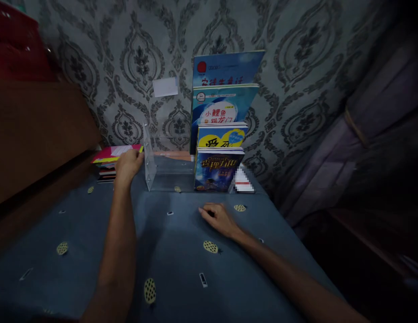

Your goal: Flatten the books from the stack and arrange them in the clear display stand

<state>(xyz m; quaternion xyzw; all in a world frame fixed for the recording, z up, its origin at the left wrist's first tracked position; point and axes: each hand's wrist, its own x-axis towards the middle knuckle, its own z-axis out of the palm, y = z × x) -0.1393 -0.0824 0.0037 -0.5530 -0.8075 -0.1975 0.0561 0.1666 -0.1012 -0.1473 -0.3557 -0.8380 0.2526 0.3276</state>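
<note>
My left hand (129,162) is closed at the right end of a stack of books (107,172). Its fingers curl beside a pink and yellow book (111,152) on top, and what they grip is hidden. Just right of it stands a clear acrylic stepped rack (168,179), its left tiers bare. On the rack's right side, books rise in steps: a dark blue paperback (217,172) in front, a blue and yellow book (222,137), a teal book (225,103) and a tall blue book (229,67). My right hand (218,218) rests loosely curled on the cloth before the rack, holding nothing visible.
A blue patterned cloth (175,251) covers the table. A brown box-like piece (40,134) with a red bag (20,42) on it stands at left. A white item (244,181), partly blurred, lies right of the rack. Behind are patterned wallpaper and a tied curtain (330,148).
</note>
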